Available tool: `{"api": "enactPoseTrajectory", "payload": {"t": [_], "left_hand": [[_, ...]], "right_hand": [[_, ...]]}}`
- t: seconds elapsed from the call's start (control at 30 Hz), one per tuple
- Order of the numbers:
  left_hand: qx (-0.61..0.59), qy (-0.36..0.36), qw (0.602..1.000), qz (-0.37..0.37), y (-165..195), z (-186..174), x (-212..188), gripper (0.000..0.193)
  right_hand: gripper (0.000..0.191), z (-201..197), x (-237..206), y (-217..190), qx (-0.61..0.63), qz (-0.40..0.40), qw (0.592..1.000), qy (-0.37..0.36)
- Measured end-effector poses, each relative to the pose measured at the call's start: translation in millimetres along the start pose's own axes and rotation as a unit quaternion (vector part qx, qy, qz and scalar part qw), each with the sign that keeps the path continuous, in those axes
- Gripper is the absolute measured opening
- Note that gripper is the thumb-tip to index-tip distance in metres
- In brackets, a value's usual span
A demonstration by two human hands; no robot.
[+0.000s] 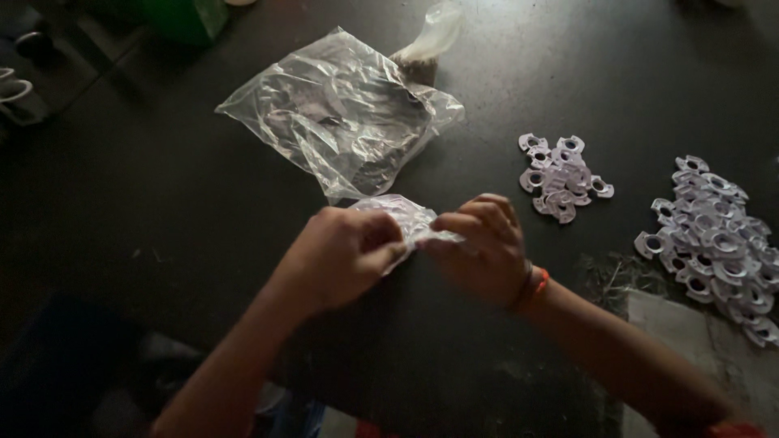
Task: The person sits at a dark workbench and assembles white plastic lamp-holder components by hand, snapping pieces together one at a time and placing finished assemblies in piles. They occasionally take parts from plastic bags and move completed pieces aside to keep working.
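Dark tabletop (162, 203): L hand (341, 255) & R hand (479, 247) both pinch small crinkled clear plastic bag (406, 215) btwn them, white ring pieces (561, 177) just beyond R.

Single head-worn view, looking steeply down and forward at a dark work surface, close range.

Camera sits above and behind the person's own forearms, which enter from the bottom edge; left hand (345, 251) and right hand (479, 243) meet near frame centre, close to the lens. The dark matte tabletop (146, 195) fills nearly the whole frame. The far edge of view reaches a crumpled clear plastic bag (341, 109) at top centre; the right edge cuts a heap of small white ring-shaped pieces (718, 243). Only one view, so nothing is shared. Dim light, slight motion blur at the hands.
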State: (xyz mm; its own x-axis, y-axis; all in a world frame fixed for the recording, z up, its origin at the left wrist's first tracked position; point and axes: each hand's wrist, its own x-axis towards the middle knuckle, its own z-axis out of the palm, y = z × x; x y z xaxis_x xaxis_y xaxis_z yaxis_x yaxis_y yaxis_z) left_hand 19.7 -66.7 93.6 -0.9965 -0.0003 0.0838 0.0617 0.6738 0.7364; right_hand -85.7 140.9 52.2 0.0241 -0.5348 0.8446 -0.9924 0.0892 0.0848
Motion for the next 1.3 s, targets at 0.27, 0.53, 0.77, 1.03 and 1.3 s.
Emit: {"api": "enactPoseTrajectory", "payload": {"t": [0.27, 0.53, 0.77, 1.03, 1.3], "left_hand": [[-0.024, -0.149, 0.966, -0.209, -6.3, -3.9, 10.3, 0.024], [-0.076, -0.124, 0.989, -0.038, -23.0, -21.9, 17.4, 0.032], [0.044, 0.01, 0.999, -0.009, 0.3, -21.4, 13.1, 0.036], [0.043, -0.213, 0.974, -0.058, -5.5, 21.4, 0.6, 0.02], [-0.313, -0.235, 0.918, -0.069, -30.7, 6.4, 10.8, 0.023]], "right_hand": [[0.015, 11.5, -11.2, 7.4, -0.012, -0.037, 0.999, -0.038], [0.012, -17.8, -34.9, -4.3, 0.048, -0.072, 0.992, -0.087], [0.008, -41.7, -37.8, -29.5, 0.063, -0.044, 0.97, -0.229], [0.008, -55.5, -31.1, -32.9, 0.035, -0.024, 0.98, -0.195], [0.011, -55.7, -46.4, -33.8, 0.032, -0.018, 0.991, -0.128]]}}
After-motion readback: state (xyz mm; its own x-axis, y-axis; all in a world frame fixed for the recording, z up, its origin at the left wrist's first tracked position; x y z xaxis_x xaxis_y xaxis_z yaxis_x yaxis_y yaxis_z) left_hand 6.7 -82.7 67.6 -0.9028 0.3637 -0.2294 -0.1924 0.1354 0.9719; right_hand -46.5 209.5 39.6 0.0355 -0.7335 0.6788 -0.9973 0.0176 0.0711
